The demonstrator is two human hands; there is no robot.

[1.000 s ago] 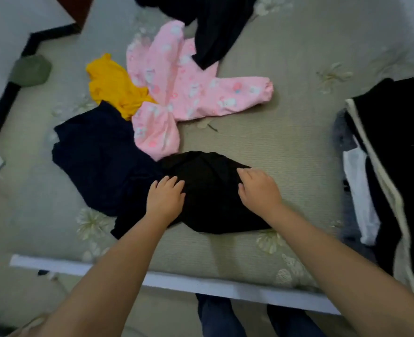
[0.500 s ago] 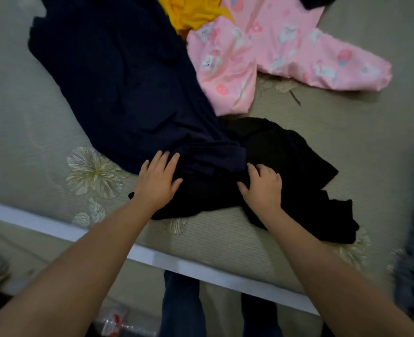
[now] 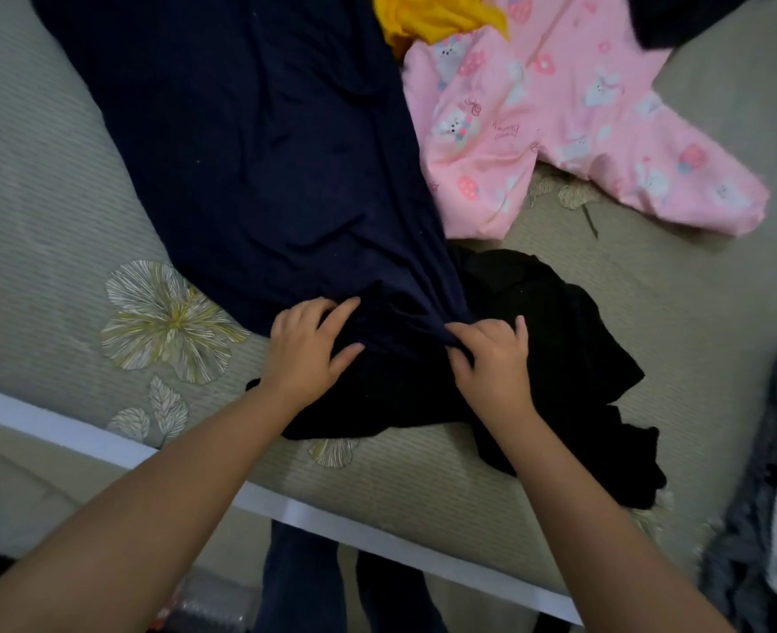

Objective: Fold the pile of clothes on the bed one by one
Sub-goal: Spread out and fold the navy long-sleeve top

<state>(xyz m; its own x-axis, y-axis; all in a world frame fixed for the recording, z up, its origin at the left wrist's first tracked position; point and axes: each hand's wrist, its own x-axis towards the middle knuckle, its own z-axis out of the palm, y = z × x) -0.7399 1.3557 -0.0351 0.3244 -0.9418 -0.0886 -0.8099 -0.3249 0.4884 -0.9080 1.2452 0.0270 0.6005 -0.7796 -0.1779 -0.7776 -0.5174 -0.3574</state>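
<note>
Beside the black garment (image 3: 537, 340) at the bed's (image 3: 35, 221) near edge, the left hand (image 3: 306, 354) pressed spread fingers and the right hand (image 3: 491, 358) pinched the navy garment's (image 3: 249, 153) hem; lifting it clear before folding seemed wise.

Both hands rest at centre frame on the near hem of a navy garment (image 3: 259, 143) spread toward 11 o'clock on the bed (image 3: 35, 212). Left hand (image 3: 306, 347) lies with fingers spread on the fabric; right hand (image 3: 491, 358) pinches a bunched fold. A black garment (image 3: 560, 340) lies under both, trailing toward 4 o'clock. A pink printed garment (image 3: 555, 130) sits at 1 o'clock, a yellow garment (image 3: 427, 16) at 12.
</note>
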